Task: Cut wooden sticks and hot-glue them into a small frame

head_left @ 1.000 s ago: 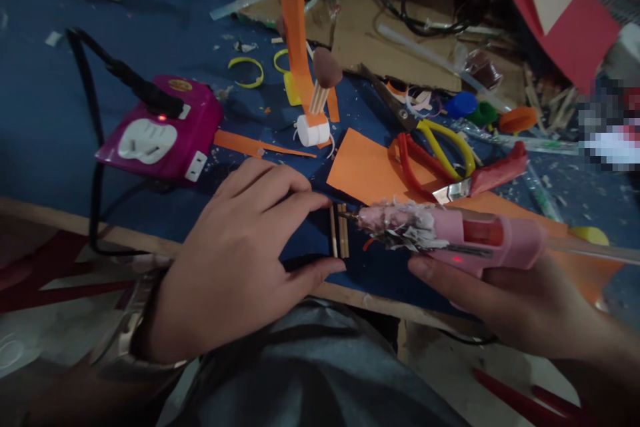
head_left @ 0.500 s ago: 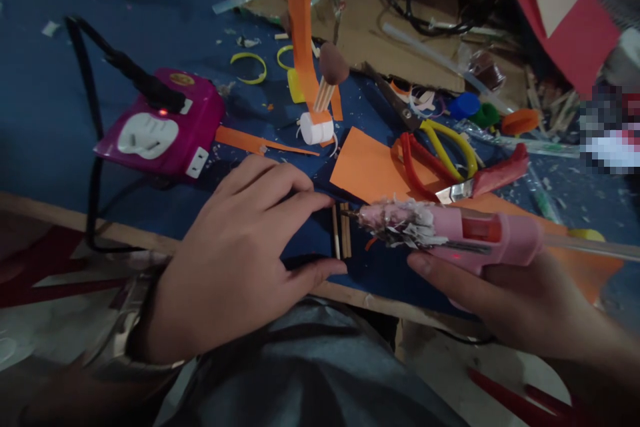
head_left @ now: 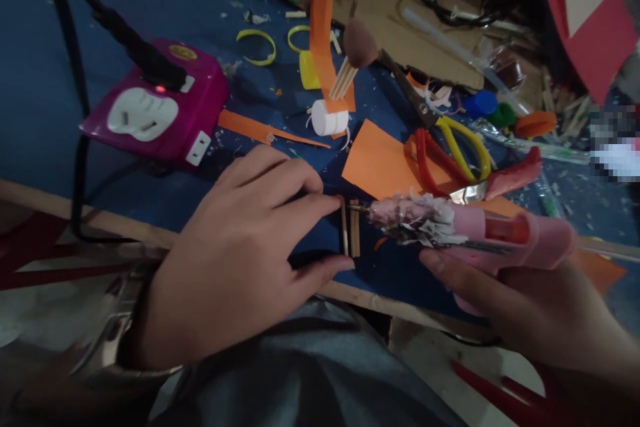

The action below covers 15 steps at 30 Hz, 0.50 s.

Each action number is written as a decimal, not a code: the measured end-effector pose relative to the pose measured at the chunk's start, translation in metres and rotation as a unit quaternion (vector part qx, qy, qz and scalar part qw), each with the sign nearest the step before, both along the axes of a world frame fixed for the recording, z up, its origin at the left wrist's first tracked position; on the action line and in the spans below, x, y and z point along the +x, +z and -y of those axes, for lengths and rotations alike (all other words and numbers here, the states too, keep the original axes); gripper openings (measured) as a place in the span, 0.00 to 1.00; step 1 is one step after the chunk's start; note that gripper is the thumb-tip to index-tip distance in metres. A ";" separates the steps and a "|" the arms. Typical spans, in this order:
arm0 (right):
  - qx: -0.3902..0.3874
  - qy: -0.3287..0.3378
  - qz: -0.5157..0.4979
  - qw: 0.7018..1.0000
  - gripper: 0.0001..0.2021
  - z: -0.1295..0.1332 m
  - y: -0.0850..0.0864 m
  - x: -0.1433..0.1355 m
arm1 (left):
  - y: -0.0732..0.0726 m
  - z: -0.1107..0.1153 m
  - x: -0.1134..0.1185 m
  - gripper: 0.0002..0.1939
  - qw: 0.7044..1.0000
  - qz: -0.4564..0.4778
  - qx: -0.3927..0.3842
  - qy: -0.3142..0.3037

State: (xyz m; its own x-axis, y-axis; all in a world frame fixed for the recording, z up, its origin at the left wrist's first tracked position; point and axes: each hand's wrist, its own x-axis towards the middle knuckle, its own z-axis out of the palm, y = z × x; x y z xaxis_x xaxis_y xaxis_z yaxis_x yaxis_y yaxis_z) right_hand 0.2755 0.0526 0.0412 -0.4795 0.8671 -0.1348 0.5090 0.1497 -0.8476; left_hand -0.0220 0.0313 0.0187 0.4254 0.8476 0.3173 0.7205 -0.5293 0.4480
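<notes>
My left hand [head_left: 250, 247] holds a short thin wooden stick [head_left: 344, 230] upright in view on the table, index finger at its far end and thumb at its near end. Just to its right lie short wooden sticks [head_left: 355, 233] side by side. My right hand [head_left: 520, 307] grips a pink hot glue gun [head_left: 505, 233], its thumb along the body. Crusted scraps cover the gun's front part. The metal nozzle [head_left: 357, 209] is over the far ends of the sticks; whether it touches them I cannot tell.
Left stands a purple power adapter [head_left: 210, 93] with a black plug [head_left: 155, 63]. Beyond the sticks are orange paper [head_left: 373, 153], scissors [head_left: 465, 140], red-handled pliers [head_left: 510, 180] and a white roll [head_left: 330, 119] under an orange strip [head_left: 323, 20]. The wooden table edge [head_left: 390, 300] runs in front.
The view has shifted slightly, so most table objects appear a little farther up, many of them also farther right. Both hands keep their holds, with the nozzle still by the sticks' far ends.
</notes>
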 end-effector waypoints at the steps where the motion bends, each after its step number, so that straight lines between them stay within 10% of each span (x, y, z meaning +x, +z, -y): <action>1: 0.007 0.000 0.001 1.000 0.23 0.000 0.000 0.000 | 0.000 0.000 0.000 0.16 1.000 -0.002 0.000 0.002; 15: 0.028 -0.043 0.017 0.999 0.16 0.004 0.003 -0.002 | -0.001 0.002 -0.001 0.16 1.000 -0.007 0.006 0.006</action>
State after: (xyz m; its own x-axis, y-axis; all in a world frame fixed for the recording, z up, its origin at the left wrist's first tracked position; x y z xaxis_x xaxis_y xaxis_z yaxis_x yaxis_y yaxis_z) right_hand 0.2736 0.0483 0.0446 -0.3990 0.9115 -0.1003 0.5503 0.1505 -0.8213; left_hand -0.0233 0.0291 0.0177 0.4194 0.8489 0.3215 0.7336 -0.5256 0.4308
